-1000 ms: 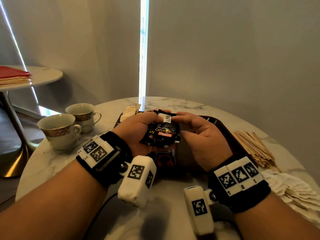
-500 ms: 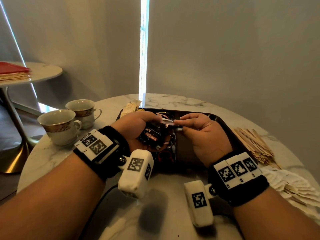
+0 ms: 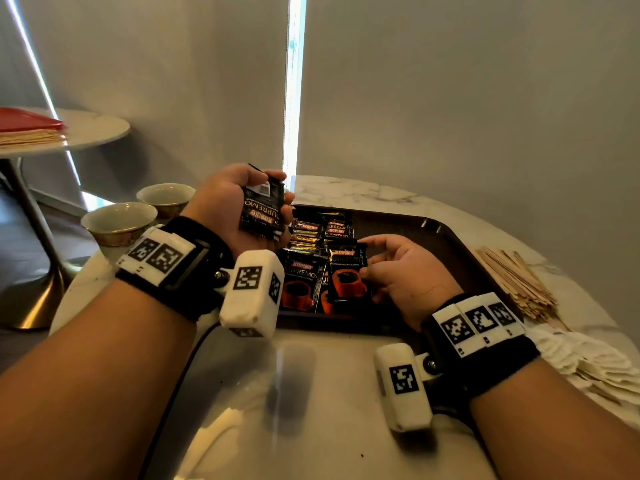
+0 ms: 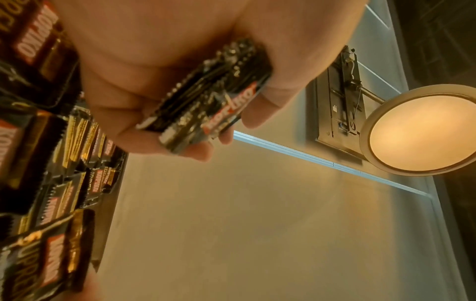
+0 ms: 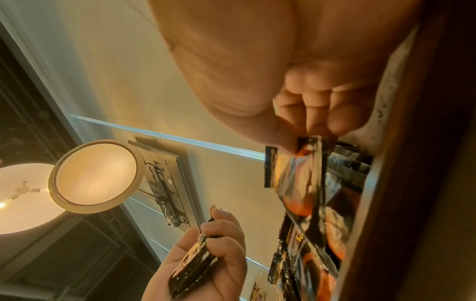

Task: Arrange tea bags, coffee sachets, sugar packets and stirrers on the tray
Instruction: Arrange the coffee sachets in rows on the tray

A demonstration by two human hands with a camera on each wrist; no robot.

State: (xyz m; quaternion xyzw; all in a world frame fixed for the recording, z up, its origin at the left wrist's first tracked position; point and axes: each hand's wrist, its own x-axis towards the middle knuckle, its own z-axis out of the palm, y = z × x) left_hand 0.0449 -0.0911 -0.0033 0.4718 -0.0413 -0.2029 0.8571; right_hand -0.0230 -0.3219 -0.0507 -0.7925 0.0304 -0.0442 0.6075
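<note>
Nearest the bottom of the frame is just bare marble table point(image 3: 242, 393), glossy with grey veins, good flat spot to sort from. A bit further in, the right hand point(image 3: 403, 271) is low over the dark brown tray point(image 3: 446, 233), thumb and fingers pinching one coffee sachet point(image 3: 348, 271) by its side edge, looks like it's laying it down next to the ones already there. The placed sachets point(image 3: 318, 233) sit overlapped in a row at the tray's left part, probably so each label shows. They're crinkly black foil with red cups printed on, serrated ends.

Left hand point(image 3: 239, 202) is up at centre frame, fingers curled around a small stack of sachets point(image 3: 261, 213), basically acting as the dispenser for the other hand.

Right edge of the frame: wooden stirrers point(image 3: 512, 282), thin flat sticks in a loose heap, and below them white paper packets point(image 3: 588, 362) fanned out, both off the tray, so not done. Upper left, two porcelain teacups point(image 3: 119, 221) with gold bands.
</note>
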